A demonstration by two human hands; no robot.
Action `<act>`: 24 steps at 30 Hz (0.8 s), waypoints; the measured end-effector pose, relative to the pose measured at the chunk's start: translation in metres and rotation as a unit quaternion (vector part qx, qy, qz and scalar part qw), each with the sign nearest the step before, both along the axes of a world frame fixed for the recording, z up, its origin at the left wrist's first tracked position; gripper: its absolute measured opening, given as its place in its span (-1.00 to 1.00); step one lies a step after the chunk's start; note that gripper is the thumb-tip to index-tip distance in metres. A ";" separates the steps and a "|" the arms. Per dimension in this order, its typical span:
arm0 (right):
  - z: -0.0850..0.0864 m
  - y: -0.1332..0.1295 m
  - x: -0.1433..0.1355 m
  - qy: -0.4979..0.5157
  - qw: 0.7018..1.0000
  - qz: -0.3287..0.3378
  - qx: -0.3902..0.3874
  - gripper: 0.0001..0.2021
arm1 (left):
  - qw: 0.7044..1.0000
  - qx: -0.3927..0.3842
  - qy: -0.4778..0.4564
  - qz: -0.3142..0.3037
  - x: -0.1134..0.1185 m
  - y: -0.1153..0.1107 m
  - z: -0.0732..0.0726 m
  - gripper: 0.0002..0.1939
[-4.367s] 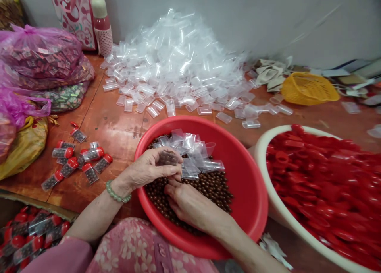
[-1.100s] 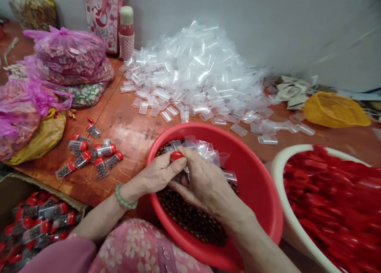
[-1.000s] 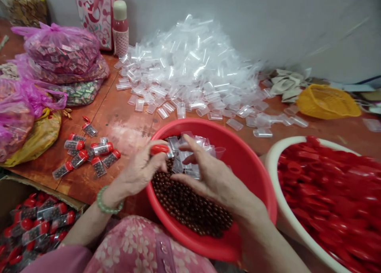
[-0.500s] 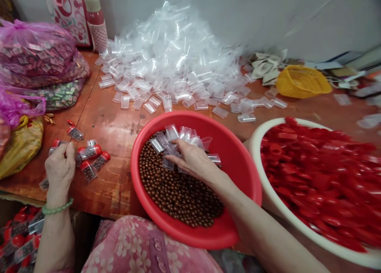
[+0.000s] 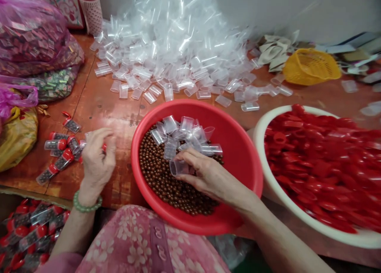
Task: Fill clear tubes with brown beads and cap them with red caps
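My right hand (image 5: 205,171) pinches a clear plastic tube (image 5: 177,168) over the red basin (image 5: 251,177). Under it lie glossy brown beads (image 5: 154,177), with several more clear tubes (image 5: 187,126) heaped on them toward the far side. To the left of the basin, my left hand (image 5: 99,155) hovers above the table, its fingers loosely curved and apart, with nothing visible in it. Close by on its left are several small red-capped bottles (image 5: 64,159) filled with dark beads; the hand partly hides some of them.
A large pile of clear tubes (image 5: 175,46) stands against the wall. At right is a white tub (image 5: 260,146) full of red caps (image 5: 324,165). A yellow basket (image 5: 311,66) sits behind it. Filled bags (image 5: 32,38) stand at left, above a box of capped bottles (image 5: 29,233).
My left hand has moved right, off the capped bottles, and its fist has loosened. My right hand has drawn back nearer with one tube from the heap. The view has tilted down slightly.
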State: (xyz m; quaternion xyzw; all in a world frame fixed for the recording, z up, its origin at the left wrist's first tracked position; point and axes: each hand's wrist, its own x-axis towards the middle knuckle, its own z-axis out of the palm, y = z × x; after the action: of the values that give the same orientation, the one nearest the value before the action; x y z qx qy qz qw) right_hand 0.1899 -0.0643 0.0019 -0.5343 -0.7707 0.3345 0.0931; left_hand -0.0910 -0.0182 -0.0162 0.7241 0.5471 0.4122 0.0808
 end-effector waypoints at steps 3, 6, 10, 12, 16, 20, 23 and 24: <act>-0.001 -0.009 0.003 -0.086 0.996 0.015 -0.025 -0.77 | 0.988 -0.005 -0.044 -0.149 0.043 -0.009 0.003 -0.86; -0.002 -0.013 0.005 -0.148 0.987 0.025 -0.059 -0.78 | 0.970 0.008 -0.017 -0.244 0.064 -0.012 -0.002 -0.87; -0.005 -0.014 0.000 -0.305 0.949 0.049 -0.059 -0.84 | 0.964 0.009 0.041 -0.262 0.066 -0.010 -0.007 -0.87; -0.008 -0.012 -0.006 -0.330 0.941 0.064 -0.043 -0.73 | 0.961 -0.001 0.080 -0.266 0.065 -0.008 -0.007 -0.85; -0.019 -0.002 -0.022 -0.300 0.949 0.086 -0.039 -0.71 | 0.952 -0.031 0.144 -0.268 0.066 -0.009 -0.003 -0.81; -0.034 0.007 -0.031 -0.231 0.967 0.097 -0.039 -0.76 | 0.947 -0.060 0.158 -0.273 0.066 -0.009 -0.002 -0.77; -0.037 0.011 -0.030 -0.167 0.980 0.100 -0.038 -0.76 | 0.953 -0.054 0.127 -0.271 0.065 -0.009 -0.004 -0.74; -0.036 0.011 -0.028 -0.143 0.984 0.099 -0.035 -0.76 | 0.956 -0.047 0.109 -0.270 0.065 -0.008 -0.005 -0.74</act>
State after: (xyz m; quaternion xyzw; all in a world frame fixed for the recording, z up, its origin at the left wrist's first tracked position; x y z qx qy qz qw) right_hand 0.1616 -0.0533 -0.0344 -0.5011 -0.8126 0.2891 -0.0708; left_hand -0.0264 -0.0264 -0.0214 0.8804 0.3559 0.2677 0.1632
